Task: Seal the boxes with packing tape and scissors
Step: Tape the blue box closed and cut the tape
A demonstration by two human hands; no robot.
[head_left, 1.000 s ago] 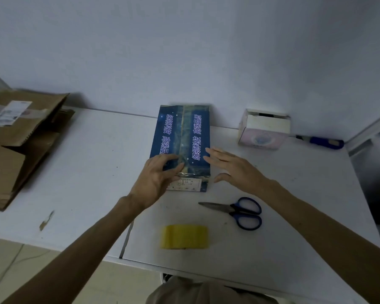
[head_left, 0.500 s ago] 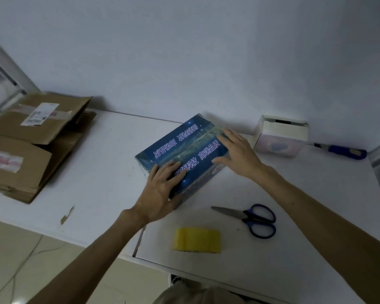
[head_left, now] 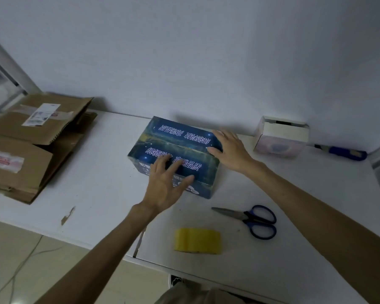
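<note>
- Head view, middle of the white table (head_left: 101,172): blue printed box (head_left: 180,141), top flaps folded down to a centre seam.
- Left hand (head_left: 165,185) spread, fingers straight over the near flap.
- Right hand (head_left: 230,150) laid flat on the box's right end.
- Nearer the body, apart from the box: scissors (head_left: 250,218) and yellow tape roll (head_left: 198,240).
</note>
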